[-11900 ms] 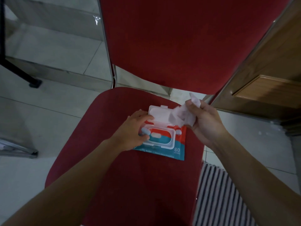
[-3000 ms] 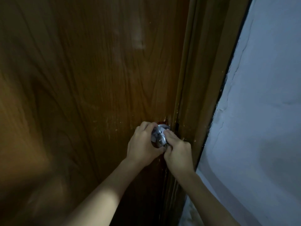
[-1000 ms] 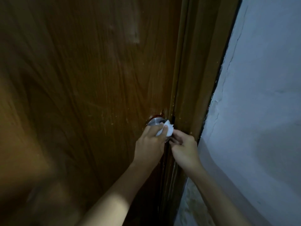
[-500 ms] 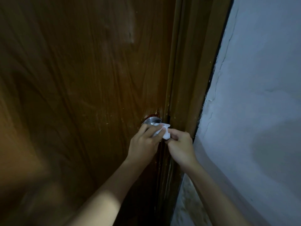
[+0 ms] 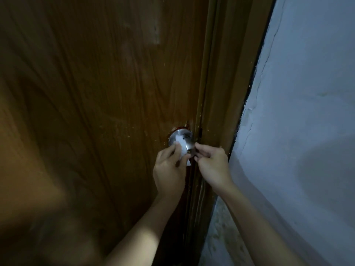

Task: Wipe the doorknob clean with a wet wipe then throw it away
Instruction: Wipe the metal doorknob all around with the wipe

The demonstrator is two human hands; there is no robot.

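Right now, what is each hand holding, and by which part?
The left hand pinches the wet wipe by its lower end against the doorknob. Whether the right hand grips anything cannot be told.

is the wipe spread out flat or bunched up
Bunched up: the wet wipe is a small crumpled wad pinched in the left hand against the doorknob.

Two hands, left (image 5: 170, 170) and right (image 5: 212, 166), one wet wipe (image 5: 182, 148), one metal doorknob (image 5: 181, 136), one wooden door (image 5: 99, 104).
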